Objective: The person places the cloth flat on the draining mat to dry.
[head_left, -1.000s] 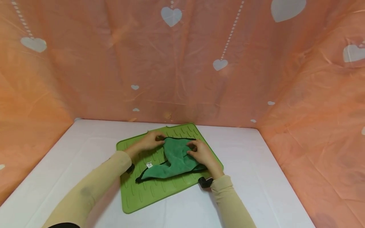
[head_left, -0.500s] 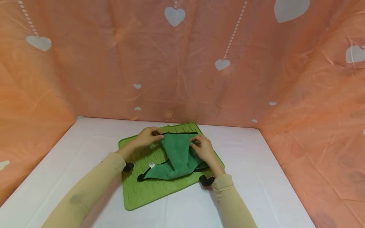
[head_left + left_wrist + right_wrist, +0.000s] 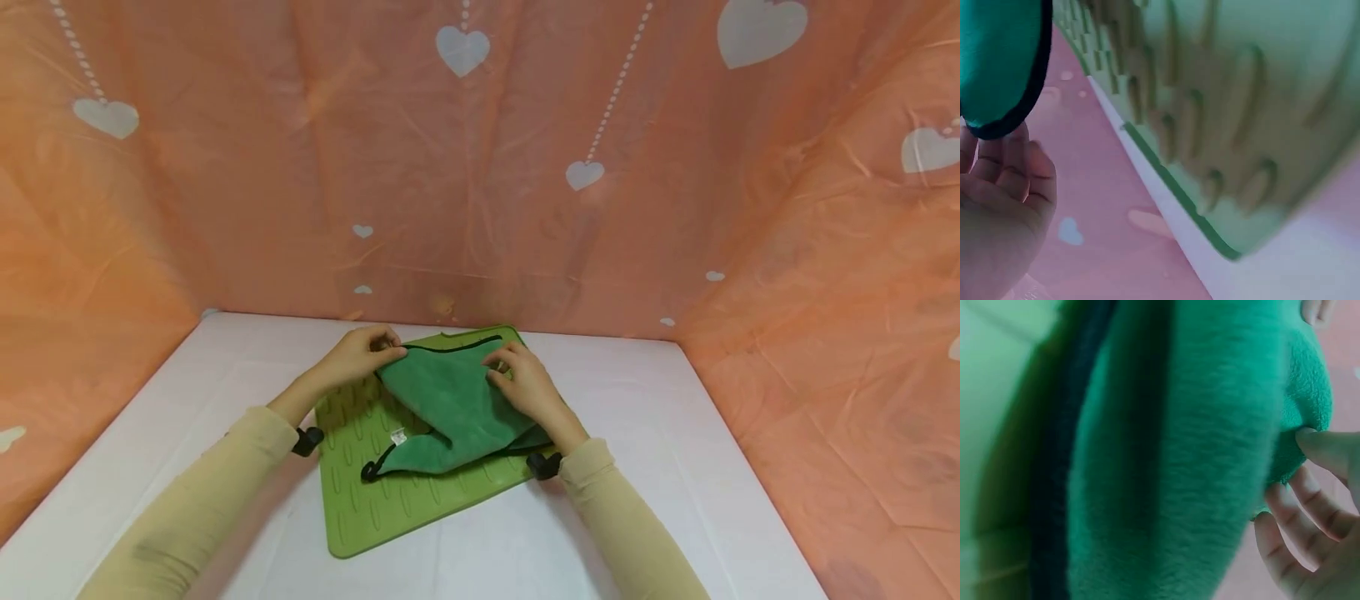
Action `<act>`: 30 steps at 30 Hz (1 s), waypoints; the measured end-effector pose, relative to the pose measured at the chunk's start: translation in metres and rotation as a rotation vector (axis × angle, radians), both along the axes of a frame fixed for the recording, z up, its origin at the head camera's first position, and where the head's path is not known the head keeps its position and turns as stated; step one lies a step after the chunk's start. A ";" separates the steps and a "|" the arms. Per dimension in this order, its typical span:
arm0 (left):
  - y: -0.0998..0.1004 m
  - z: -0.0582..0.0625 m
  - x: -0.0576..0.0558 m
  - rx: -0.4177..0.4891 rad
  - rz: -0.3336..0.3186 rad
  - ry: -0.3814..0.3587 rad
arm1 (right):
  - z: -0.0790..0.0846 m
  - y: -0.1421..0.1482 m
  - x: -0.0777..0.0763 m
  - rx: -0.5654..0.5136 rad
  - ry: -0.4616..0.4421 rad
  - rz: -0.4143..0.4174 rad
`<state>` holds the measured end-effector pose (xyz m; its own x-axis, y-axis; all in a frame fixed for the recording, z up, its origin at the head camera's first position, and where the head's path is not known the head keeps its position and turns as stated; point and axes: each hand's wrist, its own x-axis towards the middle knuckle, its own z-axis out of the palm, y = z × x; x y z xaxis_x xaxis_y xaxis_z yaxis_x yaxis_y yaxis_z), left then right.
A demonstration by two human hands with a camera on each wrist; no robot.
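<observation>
Nearest you, the table (image 3: 465, 558) leaves open room across the bottom of the frame and either side of the green mat (image 3: 367, 533). Over the mat, at centre, is the green cloth (image 3: 450, 396): its upper part looks spread, its lower folds seemingly left to straighten. Your left hand (image 3: 351, 354) pinches its upper-left corner, your right hand (image 3: 531, 387) its upper-right side. Beyond, the mat's far edge nears the orange curtain (image 3: 480, 208), limiting reach.
</observation>
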<state>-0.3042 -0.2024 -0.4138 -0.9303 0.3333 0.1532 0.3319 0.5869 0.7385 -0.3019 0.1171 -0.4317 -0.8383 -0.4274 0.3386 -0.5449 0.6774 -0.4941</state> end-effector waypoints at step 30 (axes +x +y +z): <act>-0.035 -0.041 0.041 0.034 0.126 -0.189 | 0.000 0.022 -0.038 0.161 -0.344 0.094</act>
